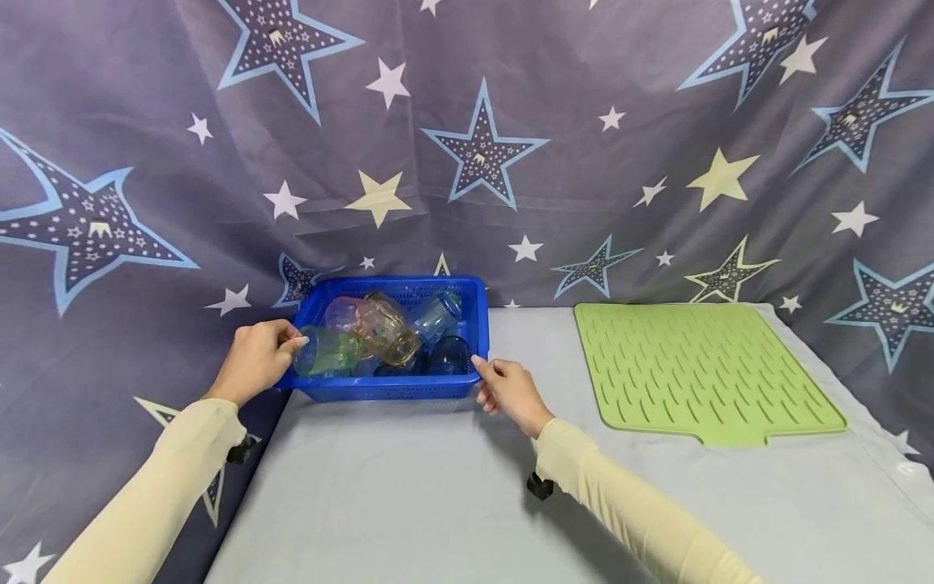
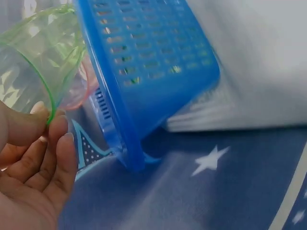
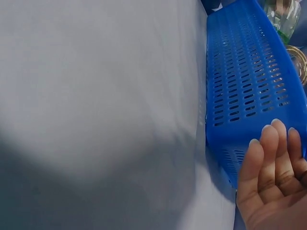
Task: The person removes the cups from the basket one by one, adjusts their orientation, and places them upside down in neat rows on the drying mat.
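My left hand (image 1: 260, 357) pinches the rim of a clear green drinking glass (image 1: 328, 351) between thumb and fingertips. In the left wrist view the green glass (image 2: 45, 52) lies on its side, its mouth toward the hand, beside the rim of the blue plastic basket (image 2: 108, 86). The blue basket (image 1: 387, 389) holds several tinted glasses: an amber glass (image 1: 400, 345), a pink glass (image 1: 343, 312), a blue glass (image 1: 435, 316) and a dark glass (image 1: 450, 354). At the basket's front right corner, my right hand (image 1: 513, 393) grips the rim, thumb on top and fingers against the outer wall.
A green draining mat (image 1: 708, 365) with raised ridges lies flat on the right of the table, its tab toward the front. Grey cloth (image 1: 409, 487) covers the table. A star-printed curtain (image 1: 496, 243) hangs close behind the basket and along the left side.
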Available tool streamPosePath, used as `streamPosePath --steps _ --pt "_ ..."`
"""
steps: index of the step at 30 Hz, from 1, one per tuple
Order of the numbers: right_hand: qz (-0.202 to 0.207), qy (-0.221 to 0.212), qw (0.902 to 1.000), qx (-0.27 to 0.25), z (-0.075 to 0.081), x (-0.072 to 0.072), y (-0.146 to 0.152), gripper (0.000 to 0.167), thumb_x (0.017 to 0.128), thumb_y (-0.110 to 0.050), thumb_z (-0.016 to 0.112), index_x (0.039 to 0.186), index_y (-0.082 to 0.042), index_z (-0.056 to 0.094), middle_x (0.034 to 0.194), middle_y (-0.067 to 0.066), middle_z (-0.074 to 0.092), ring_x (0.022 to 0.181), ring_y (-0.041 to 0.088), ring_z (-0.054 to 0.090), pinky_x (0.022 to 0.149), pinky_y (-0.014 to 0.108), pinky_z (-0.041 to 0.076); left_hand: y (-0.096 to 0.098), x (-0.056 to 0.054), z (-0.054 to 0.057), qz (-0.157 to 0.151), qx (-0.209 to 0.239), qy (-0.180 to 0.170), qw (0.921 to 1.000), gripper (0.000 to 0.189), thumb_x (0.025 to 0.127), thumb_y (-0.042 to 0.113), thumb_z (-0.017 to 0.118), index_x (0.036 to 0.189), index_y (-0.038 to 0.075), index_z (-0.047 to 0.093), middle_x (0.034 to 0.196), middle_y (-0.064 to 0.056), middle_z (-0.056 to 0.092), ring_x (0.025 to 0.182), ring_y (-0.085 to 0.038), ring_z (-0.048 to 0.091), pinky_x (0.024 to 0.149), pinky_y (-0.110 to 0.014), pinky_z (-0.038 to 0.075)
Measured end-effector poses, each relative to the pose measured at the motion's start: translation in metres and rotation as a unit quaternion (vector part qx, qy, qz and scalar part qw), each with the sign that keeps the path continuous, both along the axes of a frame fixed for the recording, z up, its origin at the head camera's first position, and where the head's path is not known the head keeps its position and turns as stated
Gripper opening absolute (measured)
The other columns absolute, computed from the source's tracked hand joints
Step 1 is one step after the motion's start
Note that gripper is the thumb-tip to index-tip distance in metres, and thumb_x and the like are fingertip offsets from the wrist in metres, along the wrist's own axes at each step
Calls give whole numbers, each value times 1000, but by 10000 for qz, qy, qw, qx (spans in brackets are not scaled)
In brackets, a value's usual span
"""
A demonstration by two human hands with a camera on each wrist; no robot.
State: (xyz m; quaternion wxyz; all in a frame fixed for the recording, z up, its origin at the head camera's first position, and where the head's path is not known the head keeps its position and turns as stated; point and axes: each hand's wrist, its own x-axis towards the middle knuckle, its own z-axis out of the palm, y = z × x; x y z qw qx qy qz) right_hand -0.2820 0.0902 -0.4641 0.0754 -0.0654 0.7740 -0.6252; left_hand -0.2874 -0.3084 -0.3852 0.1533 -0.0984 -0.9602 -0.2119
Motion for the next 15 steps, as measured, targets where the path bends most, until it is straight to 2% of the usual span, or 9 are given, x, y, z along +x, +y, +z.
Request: streamPosePath --steps 5,9,15 --pt "-104 93 9998 129 0 2 -2 52 104 -52 56 85 -5 67 71 9 67 50 15 54 56 35 54 7 7 -1 48 357 -88 9993 19 103 21 66 93 5 72 73 -4 66 58 -20 52 55 -37 42" --pt "-125 102 9997 182 0 4 -3 52 104 -52 56 84 -5 68 71 8 67 50 14 53 57 38 55 14 10 0 0 630 -181 9978 22 104 26 65 94 8 72 74 -3 66 59 -22 54 57 -37 43" --pt "-374 169 9978 515 8 5 -1 54 101 -51 63 75 -4 64 72 11 69 49 19 55 55 38 52 36 13 3 -145 1306 -484 9902 24 102 36 66 98 14 74 79 -3 70 68 -22 62 58 -35 50"
